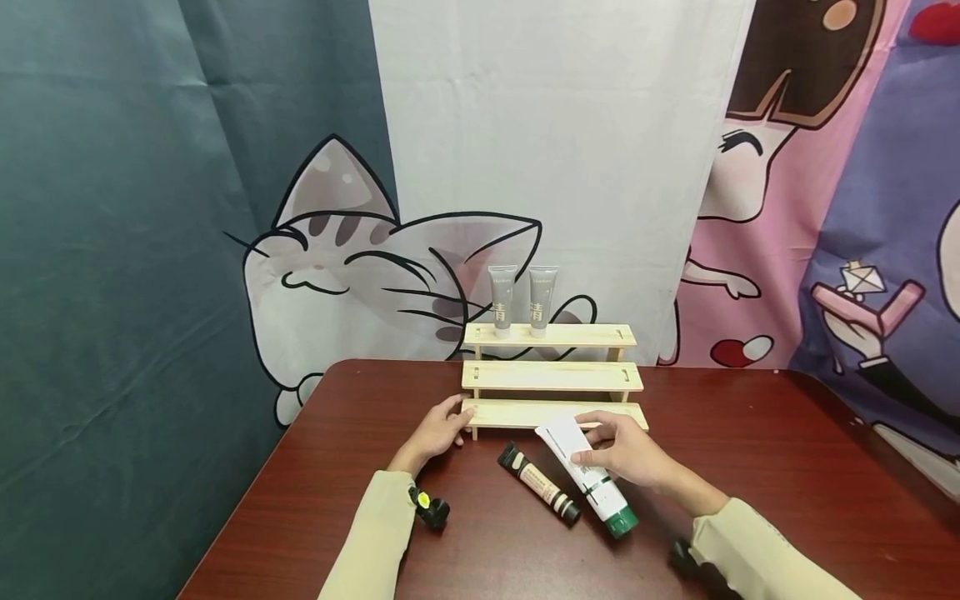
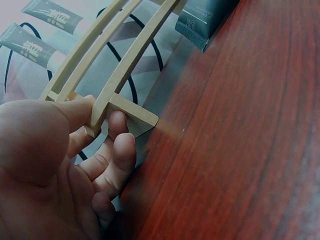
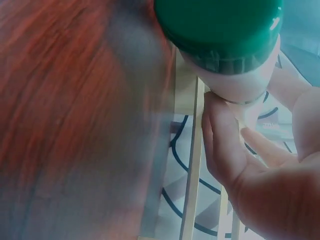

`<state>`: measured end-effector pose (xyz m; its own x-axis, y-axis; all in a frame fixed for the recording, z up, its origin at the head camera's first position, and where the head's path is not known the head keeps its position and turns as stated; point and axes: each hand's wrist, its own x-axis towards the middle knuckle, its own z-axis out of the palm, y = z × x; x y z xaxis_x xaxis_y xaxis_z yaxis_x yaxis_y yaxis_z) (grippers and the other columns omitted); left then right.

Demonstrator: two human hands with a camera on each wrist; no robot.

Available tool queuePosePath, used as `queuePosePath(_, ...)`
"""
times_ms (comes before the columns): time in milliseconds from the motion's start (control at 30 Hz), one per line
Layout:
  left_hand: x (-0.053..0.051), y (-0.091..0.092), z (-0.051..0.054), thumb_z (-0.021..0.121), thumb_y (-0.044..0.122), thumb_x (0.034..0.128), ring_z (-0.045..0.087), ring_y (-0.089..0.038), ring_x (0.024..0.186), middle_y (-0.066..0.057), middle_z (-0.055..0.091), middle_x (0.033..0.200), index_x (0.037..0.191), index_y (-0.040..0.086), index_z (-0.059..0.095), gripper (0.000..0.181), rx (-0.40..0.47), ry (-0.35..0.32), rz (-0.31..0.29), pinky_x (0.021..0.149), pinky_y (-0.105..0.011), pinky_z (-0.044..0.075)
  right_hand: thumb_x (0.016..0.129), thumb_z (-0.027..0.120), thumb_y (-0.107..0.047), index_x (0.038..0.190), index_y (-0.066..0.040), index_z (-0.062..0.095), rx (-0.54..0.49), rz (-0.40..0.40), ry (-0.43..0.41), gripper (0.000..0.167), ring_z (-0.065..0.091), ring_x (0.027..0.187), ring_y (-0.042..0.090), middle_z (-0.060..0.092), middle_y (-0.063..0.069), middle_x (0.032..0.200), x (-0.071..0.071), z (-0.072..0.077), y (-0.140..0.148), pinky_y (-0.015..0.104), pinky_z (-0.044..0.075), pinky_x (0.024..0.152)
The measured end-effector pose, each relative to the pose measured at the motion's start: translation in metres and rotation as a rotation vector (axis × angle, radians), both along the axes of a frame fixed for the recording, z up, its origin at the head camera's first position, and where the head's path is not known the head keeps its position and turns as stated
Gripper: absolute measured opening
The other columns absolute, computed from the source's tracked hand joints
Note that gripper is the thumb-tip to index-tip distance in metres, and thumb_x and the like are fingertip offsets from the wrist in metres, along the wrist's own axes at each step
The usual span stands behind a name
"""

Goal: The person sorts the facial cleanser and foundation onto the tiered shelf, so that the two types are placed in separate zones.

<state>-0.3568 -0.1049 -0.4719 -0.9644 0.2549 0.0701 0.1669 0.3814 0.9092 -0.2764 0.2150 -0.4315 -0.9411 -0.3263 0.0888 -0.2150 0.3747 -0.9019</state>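
A three-tier pale wooden rack stands toward the back of the table. My left hand grips the left end of its lowest tier, thumb on top and fingers below, as the left wrist view shows. My right hand holds a white squeeze tube with a green cap, between thumb and fingers. The tube slants in front of the lowest tier, its cap toward me. To its left a black squeeze tube with a beige label lies on the table.
Two grey squeeze tubes, one on the left and one beside it, stand cap down on the top tier. Behind the dark red wooden table hangs a curtain with cartoon figures.
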Motion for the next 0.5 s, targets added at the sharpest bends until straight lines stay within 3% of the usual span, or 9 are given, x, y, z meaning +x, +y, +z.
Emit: queuePosePath(500,0.0007,-0.0012,-0.0006,0.055,0.020,0.1031,0.054,-0.015,0.054,-0.014,0.067,0.082,0.142,-0.007,0.045,0.049,0.024,0.011,-0.010,0.064,-0.030,0.049,0.079,0.083,-0.007,0.134,0.006,0.052,-0.076,-0.048,0.056,0.064,0.066,0.069,0.016,0.068,0.017,0.092,0.0005,0.0100,-0.0011,0.032,0.054,0.049)
